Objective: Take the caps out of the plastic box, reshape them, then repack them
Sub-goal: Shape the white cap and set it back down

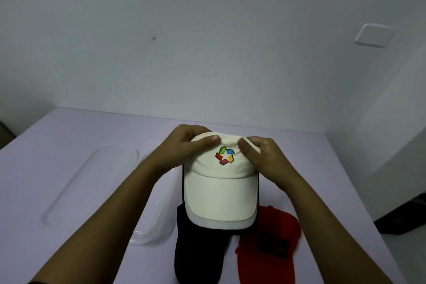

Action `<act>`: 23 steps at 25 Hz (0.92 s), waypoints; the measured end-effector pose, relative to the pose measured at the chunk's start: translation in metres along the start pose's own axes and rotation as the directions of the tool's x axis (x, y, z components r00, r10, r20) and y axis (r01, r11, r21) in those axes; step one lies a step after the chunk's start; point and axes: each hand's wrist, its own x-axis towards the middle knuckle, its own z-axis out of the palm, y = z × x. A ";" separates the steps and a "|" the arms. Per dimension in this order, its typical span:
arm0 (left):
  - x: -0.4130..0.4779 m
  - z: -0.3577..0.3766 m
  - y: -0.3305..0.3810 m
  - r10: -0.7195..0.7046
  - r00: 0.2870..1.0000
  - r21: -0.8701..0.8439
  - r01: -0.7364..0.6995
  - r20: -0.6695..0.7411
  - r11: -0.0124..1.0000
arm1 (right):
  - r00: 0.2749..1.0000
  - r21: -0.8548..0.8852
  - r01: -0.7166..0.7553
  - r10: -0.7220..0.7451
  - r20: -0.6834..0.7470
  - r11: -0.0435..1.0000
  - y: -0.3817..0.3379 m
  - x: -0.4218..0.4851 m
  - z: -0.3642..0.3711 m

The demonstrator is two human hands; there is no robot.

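Observation:
A cream cap (220, 188) with a coloured star logo is held over the table, its brim toward me. My left hand (184, 145) grips the crown's left top with the thumb lying across the front. My right hand (260, 157) pinches the crown's right top. Under the cream cap lies a dark navy cap (198, 249). To its right lies a red cap (272, 242) with a dark tag. A clear plastic box (159, 221) stands to the left of the caps, mostly hidden by my left forearm.
A clear plastic lid (92, 182) lies flat on the pale lilac table (322, 168) to the left of the box. A white wall stands right behind the table. The table's right edge drops to a dark floor.

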 end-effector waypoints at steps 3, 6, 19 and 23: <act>0.001 0.006 0.001 -0.061 0.997 -0.222 0.052 -0.037 0.974 | 0.995 0.258 -0.042 0.063 -0.071 0.965 0.012 0.000 0.009; 0.002 0.009 -0.001 -0.090 0.990 -0.375 0.043 -0.107 0.926 | 0.976 0.648 -0.204 0.207 0.073 0.734 0.042 -0.014 0.021; -0.008 0.031 -0.041 -0.557 0.826 -0.369 0.493 -0.089 0.788 | 0.913 0.957 -0.239 0.374 0.164 0.162 0.070 -0.036 0.047; -0.031 0.050 -0.043 -0.550 0.784 -0.744 0.545 0.289 0.386 | 0.912 0.930 -0.232 0.396 0.106 0.285 0.070 -0.026 0.040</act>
